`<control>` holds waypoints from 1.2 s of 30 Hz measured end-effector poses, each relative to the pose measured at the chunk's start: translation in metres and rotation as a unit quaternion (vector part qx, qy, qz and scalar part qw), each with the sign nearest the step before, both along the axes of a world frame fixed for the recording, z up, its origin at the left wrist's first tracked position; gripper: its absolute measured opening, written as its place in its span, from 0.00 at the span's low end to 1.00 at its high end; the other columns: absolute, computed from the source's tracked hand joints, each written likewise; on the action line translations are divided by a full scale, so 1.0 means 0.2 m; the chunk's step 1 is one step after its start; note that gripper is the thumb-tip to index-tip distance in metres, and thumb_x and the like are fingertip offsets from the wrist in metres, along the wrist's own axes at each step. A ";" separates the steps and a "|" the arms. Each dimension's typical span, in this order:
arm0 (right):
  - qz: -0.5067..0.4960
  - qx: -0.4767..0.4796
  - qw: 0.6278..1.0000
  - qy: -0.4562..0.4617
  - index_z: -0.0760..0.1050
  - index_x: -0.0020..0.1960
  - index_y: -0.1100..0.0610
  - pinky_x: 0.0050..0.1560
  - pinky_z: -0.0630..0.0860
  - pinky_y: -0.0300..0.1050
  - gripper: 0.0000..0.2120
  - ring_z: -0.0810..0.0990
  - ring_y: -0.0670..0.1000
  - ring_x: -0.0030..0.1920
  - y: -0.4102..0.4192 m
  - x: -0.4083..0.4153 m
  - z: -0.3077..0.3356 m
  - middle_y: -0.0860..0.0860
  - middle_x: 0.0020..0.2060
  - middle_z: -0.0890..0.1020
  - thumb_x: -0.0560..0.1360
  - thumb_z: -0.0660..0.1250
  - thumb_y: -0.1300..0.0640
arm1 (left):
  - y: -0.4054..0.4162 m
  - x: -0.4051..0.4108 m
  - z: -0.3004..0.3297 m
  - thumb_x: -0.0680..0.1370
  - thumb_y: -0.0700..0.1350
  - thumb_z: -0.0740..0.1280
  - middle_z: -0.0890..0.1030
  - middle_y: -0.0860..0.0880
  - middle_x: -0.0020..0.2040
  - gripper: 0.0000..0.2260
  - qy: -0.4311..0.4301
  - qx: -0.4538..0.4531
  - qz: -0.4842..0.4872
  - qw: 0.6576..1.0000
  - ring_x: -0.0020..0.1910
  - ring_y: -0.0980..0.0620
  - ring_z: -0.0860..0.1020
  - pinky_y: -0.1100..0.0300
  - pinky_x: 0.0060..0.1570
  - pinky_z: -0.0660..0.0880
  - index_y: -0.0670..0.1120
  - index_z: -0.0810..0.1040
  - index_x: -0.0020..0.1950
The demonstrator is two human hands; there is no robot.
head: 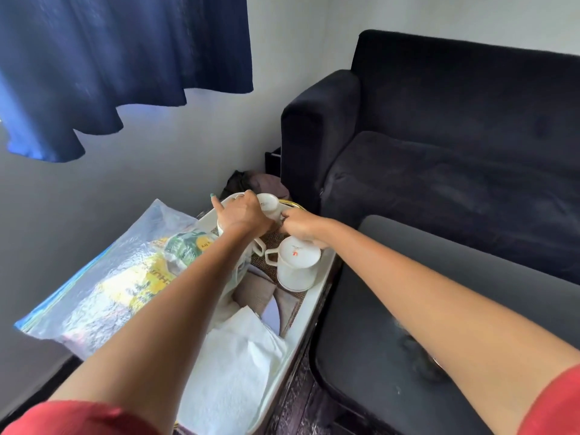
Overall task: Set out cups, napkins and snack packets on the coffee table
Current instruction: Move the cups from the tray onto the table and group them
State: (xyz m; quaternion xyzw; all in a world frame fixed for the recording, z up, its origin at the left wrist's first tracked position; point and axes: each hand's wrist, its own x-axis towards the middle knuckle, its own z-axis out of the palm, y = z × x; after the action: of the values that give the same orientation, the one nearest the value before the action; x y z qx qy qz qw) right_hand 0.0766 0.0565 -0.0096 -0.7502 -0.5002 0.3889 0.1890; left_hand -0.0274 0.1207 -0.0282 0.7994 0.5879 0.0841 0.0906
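Note:
A white tray (317, 287) holds upside-down white cups, white napkins (238, 365) and brown coasters. My left hand (241, 215) grips one inverted cup (268, 204) at the tray's far end, with the index finger sticking out. My right hand (301, 226) pinches something small at that cup's right side; what it holds is hidden. Another inverted cup (298, 262) stands just below my right hand. Snack packets (175, 249) in yellow and green lie in a clear plastic bag (106, 277) left of the tray, partly behind my left forearm.
A dark sofa (455, 146) stands at the right and back. A dark padded seat (408, 324) lies beside the tray's right edge. A dark bag (251, 180) sits on the floor behind the tray. A navy curtain (110, 58) hangs above left.

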 end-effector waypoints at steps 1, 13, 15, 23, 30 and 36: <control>-0.004 -0.003 1.000 0.010 0.70 0.56 0.48 0.38 0.70 0.43 0.16 0.72 0.51 0.40 0.00 0.00 0.00 0.52 0.42 0.74 0.75 0.57 0.66 | -0.01 0.00 0.00 0.73 0.62 0.64 0.81 0.47 0.53 0.27 -0.004 0.003 0.004 1.000 0.59 0.44 0.77 0.41 0.73 0.40 0.45 0.71 0.63; -0.074 0.085 0.987 0.118 0.70 0.64 0.60 0.42 0.70 0.44 0.17 0.71 0.52 0.49 -0.19 0.06 0.17 0.53 0.47 0.74 0.76 0.56 0.67 | -0.19 0.06 0.12 0.67 0.63 0.71 0.82 0.46 0.51 0.27 -0.155 0.135 0.005 0.979 0.58 0.44 0.77 0.44 0.74 0.42 0.48 0.75 0.60; -0.098 0.102 0.978 0.156 0.71 0.64 0.58 0.50 0.74 0.47 0.16 0.73 0.51 0.51 -0.27 0.07 0.22 0.53 0.52 0.76 0.78 0.56 0.65 | -0.26 0.07 0.17 0.67 0.63 0.71 0.82 0.47 0.52 0.27 -0.175 0.155 -0.001 0.972 0.57 0.45 0.77 0.45 0.74 0.44 0.48 0.75 0.60; -0.201 0.130 0.911 0.335 0.71 0.54 0.59 0.43 0.77 0.47 0.10 0.79 0.56 0.41 -0.64 0.16 0.34 0.57 0.42 0.79 0.82 0.54 0.55 | -0.63 0.12 0.31 0.69 0.63 0.70 0.82 0.48 0.53 0.26 -0.258 0.188 -0.050 0.946 0.56 0.45 0.78 0.47 0.74 0.48 0.49 0.76 0.60; -0.260 0.117 0.877 0.388 0.74 0.53 0.61 0.40 0.80 0.48 0.26 0.82 0.56 0.39 -0.94 0.25 0.41 0.60 0.42 0.80 0.79 0.53 0.39 | -0.98 0.19 0.41 0.70 0.60 0.70 0.80 0.55 0.57 0.22 -0.280 0.227 -0.147 0.921 0.60 0.53 0.76 0.49 0.74 0.47 0.53 0.77 0.62; -0.272 0.093 0.864 0.413 0.75 0.57 0.60 0.36 0.81 0.47 0.31 0.83 0.56 0.39 -1.19 0.34 0.45 0.61 0.45 0.81 0.74 0.57 0.33 | -1.21 0.22 0.41 0.68 0.53 0.74 0.80 0.53 0.59 0.25 -0.275 0.231 -0.230 0.904 0.60 0.51 0.76 0.47 0.75 0.51 0.50 0.77 0.63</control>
State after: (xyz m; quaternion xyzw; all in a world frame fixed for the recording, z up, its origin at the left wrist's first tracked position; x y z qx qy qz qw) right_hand 0.1448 -0.1813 0.0810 -0.6062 -0.1857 0.5480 0.5457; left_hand 0.0169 -0.1204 0.0541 0.8563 0.3032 0.4107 0.0781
